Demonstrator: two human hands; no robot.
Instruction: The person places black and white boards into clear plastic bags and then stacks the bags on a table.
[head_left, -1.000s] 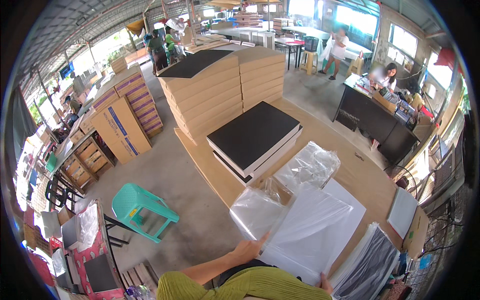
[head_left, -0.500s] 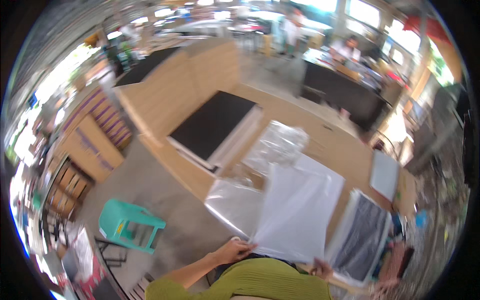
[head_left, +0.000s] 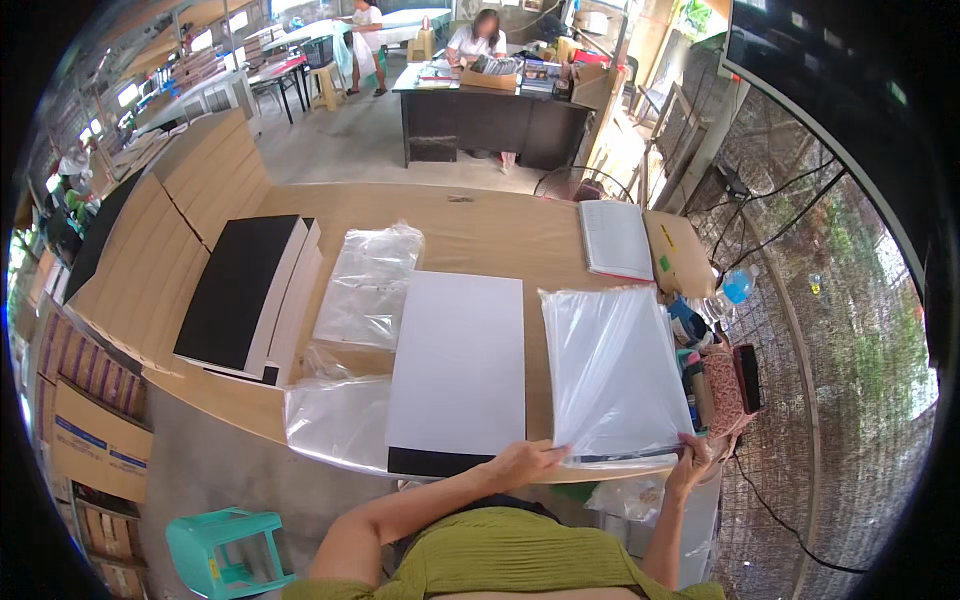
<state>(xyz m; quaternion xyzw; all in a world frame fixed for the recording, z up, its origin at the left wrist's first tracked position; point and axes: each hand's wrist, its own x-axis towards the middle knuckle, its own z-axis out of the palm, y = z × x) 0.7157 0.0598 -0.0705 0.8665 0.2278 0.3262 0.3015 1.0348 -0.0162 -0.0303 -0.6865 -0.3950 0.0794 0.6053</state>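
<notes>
Bag (head_left: 615,370) shifted rightward, touching both hands (head_left: 528,463) (head_left: 692,462)

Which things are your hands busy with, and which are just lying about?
Seem to belong:
plastic-covered white sheet, held at its near edge by left hand and right hand
bare white sheet beside it
clear plastic
black-topped stack

Seem just about:
green stool
pink bag
blue-striped carton

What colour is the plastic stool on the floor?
Teal green; the head view shows it, at lower left.
</notes>
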